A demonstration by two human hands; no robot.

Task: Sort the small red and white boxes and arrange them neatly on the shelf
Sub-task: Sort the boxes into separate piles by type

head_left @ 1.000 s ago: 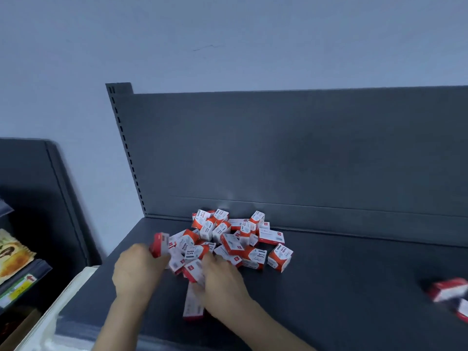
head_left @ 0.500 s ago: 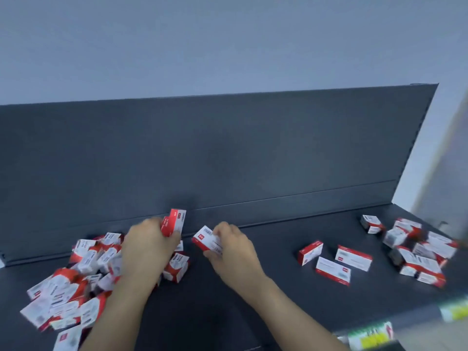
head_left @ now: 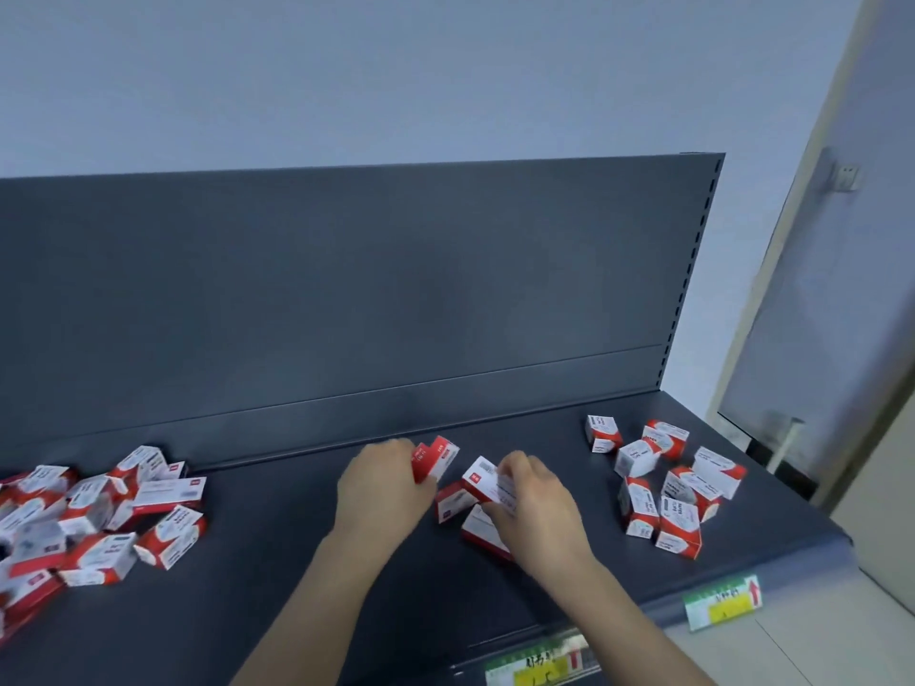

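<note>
On the dark grey shelf (head_left: 297, 576), my left hand (head_left: 381, 490) grips a small red and white box (head_left: 435, 459) held upright above the middle. My right hand (head_left: 537, 507) pinches another red and white box (head_left: 484, 480) just to its right. Two more boxes lie under and beside my right hand: one (head_left: 453, 501) flat on the shelf and one (head_left: 481, 529) partly hidden by my fingers. A loose heap of boxes (head_left: 94, 512) lies at the left. A smaller cluster of boxes (head_left: 663, 487) stands at the right end.
The shelf's tall grey back panel (head_left: 346, 299) rises behind. Price labels (head_left: 723, 604) hang on the front edge. A door frame (head_left: 802, 269) and pale floor lie to the right of the shelf's end.
The view has swung right. Both hands, each holding a box, have moved right from the left heap to the middle of the shelf, over the flat boxes there.
</note>
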